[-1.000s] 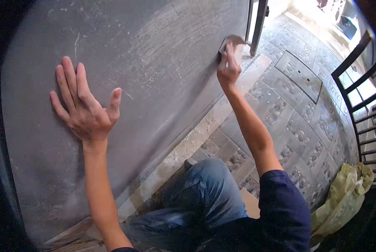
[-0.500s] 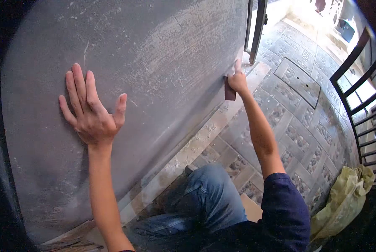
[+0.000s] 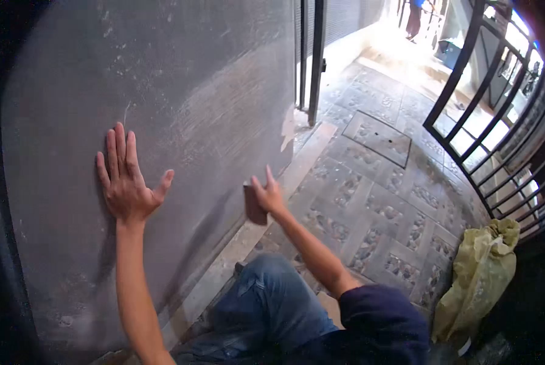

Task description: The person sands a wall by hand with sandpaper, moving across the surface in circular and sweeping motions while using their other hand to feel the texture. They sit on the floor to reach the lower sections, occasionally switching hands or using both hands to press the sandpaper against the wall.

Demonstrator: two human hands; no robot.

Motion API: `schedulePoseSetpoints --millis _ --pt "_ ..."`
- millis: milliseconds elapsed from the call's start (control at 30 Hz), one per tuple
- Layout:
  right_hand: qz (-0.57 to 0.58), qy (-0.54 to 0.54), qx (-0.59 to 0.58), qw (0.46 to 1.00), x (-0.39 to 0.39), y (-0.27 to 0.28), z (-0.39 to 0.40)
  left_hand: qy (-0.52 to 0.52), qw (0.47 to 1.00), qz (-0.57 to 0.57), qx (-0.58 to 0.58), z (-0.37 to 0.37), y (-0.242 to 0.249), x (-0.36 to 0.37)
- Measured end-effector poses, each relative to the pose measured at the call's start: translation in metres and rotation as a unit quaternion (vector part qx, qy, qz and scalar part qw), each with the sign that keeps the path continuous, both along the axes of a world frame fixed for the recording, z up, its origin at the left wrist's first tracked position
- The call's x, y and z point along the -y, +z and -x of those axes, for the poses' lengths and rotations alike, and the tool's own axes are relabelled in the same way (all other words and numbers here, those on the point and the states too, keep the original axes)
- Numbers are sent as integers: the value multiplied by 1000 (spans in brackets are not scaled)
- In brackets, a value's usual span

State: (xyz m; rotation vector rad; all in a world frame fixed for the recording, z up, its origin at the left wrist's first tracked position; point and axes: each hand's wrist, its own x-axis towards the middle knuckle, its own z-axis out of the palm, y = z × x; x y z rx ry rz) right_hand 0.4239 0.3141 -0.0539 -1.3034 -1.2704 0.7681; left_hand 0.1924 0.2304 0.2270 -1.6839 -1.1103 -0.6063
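Note:
My left hand [image 3: 130, 185] lies against the grey wall [image 3: 224, 115], its fingers stretched upward and the thumb out to the side. My right hand [image 3: 270, 198] holds a dark brown rectangular piece of sandpaper [image 3: 255, 205], gripped along its edge with the index finger pointing forward. The sandpaper overlaps the lower part of the wall in this view, just above the pale ledge along its foot. Whitish scuffs and a lighter scraped patch mark the wall's surface. A shadow falls on it beside my right hand.
A dusty pale ledge [image 3: 239, 240] runs along the wall's base beside patterned paving [image 3: 370, 201] with a rectangular cover [image 3: 379, 139]. A dark metal gate [image 3: 476, 121] stands at right, above a yellowish sack [image 3: 479, 280]. A person [image 3: 415, 18] is far off at the top.
My right hand has come back along the wall toward me with the sandpaper, away from the wall's far edge. The view has turned toward the right. My left hand stays on the wall.

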Motion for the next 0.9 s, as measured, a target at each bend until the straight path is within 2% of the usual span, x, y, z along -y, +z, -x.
schedulePoseSetpoints --millis 33,100,167,233,267,300,333,367,400,467,533,567,600,633,667,733,833,900 --pt "-5 -22 -47 999 24 14 10 -5 999 30 12 0 -5 4" --pt "14 119 -189 975 74 56 23 -12 998 57 28 -5 -28 17" --pt "0 263 -168 950 110 78 38 -90 971 202 91 -9 -70 38" --pt "-32 332 -87 938 133 97 56 -181 903 321 222 -17 -109 68" --pt "-49 353 -114 927 137 96 65 -260 769 427 399 -7 -134 81" --pt "-63 376 -140 914 140 91 78 -318 583 506 551 7 -159 95" --pt "21 391 -154 907 139 70 95 -333 529 469 624 19 -181 111" --pt "28 398 -152 904 144 65 98 -340 473 423 694 30 -197 126" --pt "2 375 -92 922 150 63 102 -328 474 410 706 40 -205 140" --pt "-31 330 32 943 163 47 115 -186 567 461 657 65 -225 184" --pt "-19 379 52 924 166 27 122 -108 521 455 714 74 -269 230" --pt "-42 357 112 926 167 18 124 -54 561 463 684 78 -284 250" --pt "-29 376 119 919 167 17 125 0 597 473 648 81 -289 259" --pt "-15 391 128 911 167 17 125 13 605 461 649 79 -281 255" --pt "10 400 152 904 169 18 126 -36 606 419 675 78 -275 250" --pt "10 398 182 899 169 12 130 -69 541 372 751 77 -279 232" --pt "-23 387 194 901 173 11 145 -103 533 364 757 77 -297 222" --pt "-31 375 204 904 177 15 149 -118 603 398 681 71 -309 222"
